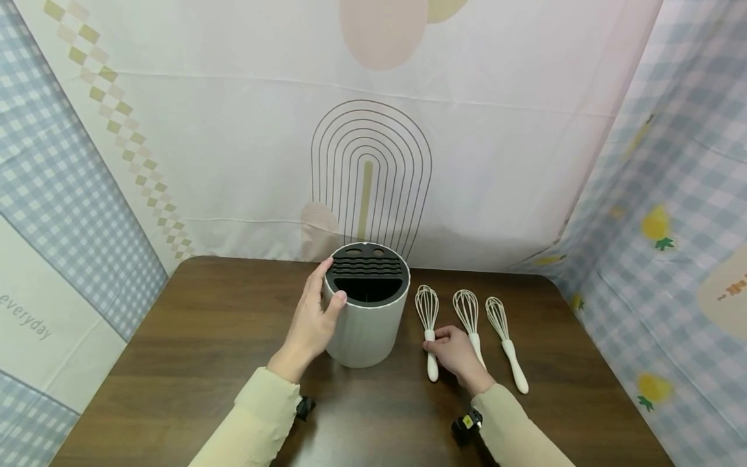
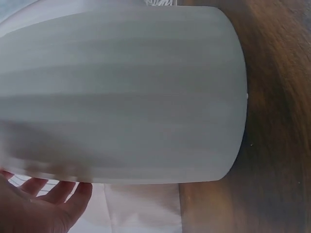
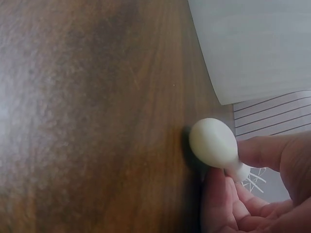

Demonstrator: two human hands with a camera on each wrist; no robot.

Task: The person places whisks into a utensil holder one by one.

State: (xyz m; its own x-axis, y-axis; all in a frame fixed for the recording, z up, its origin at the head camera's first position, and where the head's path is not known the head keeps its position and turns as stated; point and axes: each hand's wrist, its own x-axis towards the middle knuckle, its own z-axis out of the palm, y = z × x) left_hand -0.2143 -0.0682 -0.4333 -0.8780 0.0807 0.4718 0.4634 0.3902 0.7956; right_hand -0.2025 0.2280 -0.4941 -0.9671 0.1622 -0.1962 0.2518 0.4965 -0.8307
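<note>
A light grey ribbed utensil holder (image 1: pixel 364 334) stands upright on the table, its black top divided into slots, round holes and one larger opening. My left hand (image 1: pixel 312 318) holds it by the upper left side, thumb at the front rim; in the left wrist view the fingers (image 2: pixel 77 201) lie along its wall (image 2: pixel 121 107). To the right, my right hand (image 1: pixel 458 353) pinches the white handle of the leftmost whisk (image 1: pixel 432 366) between thumb and fingers. The right wrist view shows that handle's rounded end (image 3: pixel 213 142) close to the tabletop.
Two more white whisks lie to the right: a middle one (image 1: pixel 467 308), its handle partly behind my right hand, and a far one (image 1: pixel 513 366). The brown wooden table (image 1: pixel 192 363) meets a patterned cloth backdrop (image 1: pixel 251 162); checked cloth (image 1: pixel 653 259) hangs at the sides.
</note>
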